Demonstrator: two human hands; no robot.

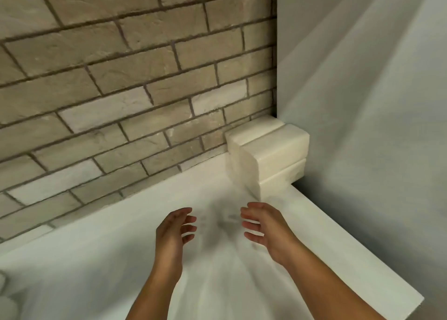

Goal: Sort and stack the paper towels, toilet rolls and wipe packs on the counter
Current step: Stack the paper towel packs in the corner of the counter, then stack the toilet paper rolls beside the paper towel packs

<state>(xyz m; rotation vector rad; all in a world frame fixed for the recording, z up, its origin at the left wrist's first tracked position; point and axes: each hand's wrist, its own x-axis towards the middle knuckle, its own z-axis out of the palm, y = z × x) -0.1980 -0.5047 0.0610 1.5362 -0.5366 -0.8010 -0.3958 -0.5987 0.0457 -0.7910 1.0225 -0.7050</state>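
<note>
Head view: stacked white packs (pixel 271 154) on counter (pixel 92 266)

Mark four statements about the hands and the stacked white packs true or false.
1. The left hand and the right hand hold nothing. True.
2. The white packs lie at the front edge of the counter. False: they are stacked in the corner where the brick wall meets the plain wall.
3. The right hand grips the packs. False: it is apart from them, fingers loosely spread.
4. The wall behind the counter is brick. True.
</note>
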